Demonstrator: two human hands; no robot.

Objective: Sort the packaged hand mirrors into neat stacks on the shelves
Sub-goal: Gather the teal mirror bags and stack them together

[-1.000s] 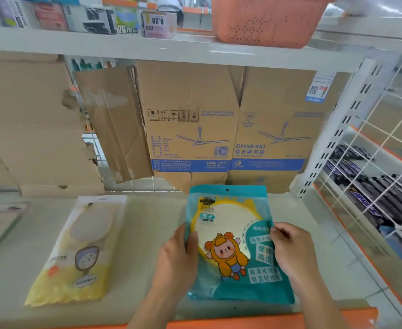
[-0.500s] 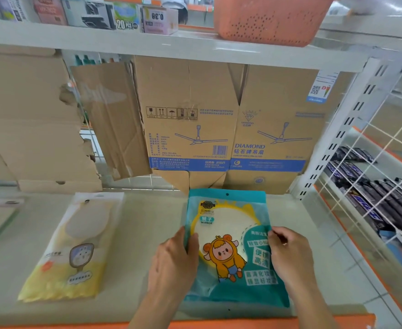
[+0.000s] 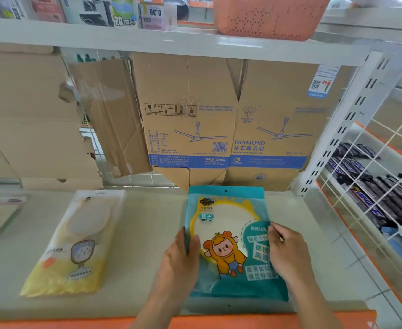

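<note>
Left hand [image 3: 181,260] grips the teal mirror packet [image 3: 231,248] by its left edge, right hand [image 3: 287,254] pinches the right (lower centre, flat on the shelf [image 3: 147,233]).

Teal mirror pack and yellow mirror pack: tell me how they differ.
The teal mirror pack is gripped at its side edges by the left hand and right hand; the yellow mirror pack lies untouched. The teal mirror pack sits square to the shelf; the yellow mirror pack lies slanted. Both rest on the same shelf, cartoon print up.
</note>
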